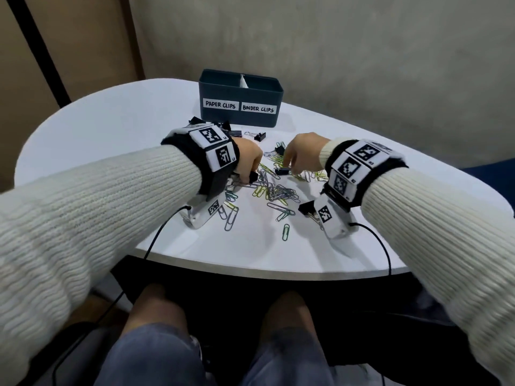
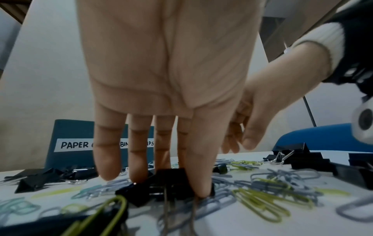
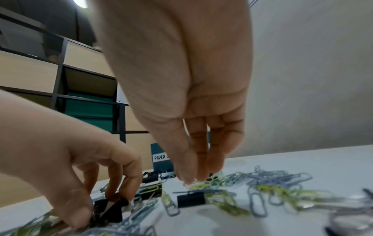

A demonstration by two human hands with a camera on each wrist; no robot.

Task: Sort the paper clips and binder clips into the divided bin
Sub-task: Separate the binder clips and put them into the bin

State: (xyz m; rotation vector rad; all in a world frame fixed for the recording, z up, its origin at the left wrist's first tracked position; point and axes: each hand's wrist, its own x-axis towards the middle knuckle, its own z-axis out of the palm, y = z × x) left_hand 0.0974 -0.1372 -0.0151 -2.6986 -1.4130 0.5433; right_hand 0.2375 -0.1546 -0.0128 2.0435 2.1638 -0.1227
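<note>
Mid-pick: left hand [image 1: 249, 160] pinching a black binder clip [image 2: 171, 183] off the table [image 1: 111, 129]; right hand [image 1: 302, 153] relaxed, ungrasping, above another [image 3: 190, 201]. Next, probably: lifted to divided bin [image 1: 239, 91], binder side.

Overhead head view; close, low wrist views
</note>
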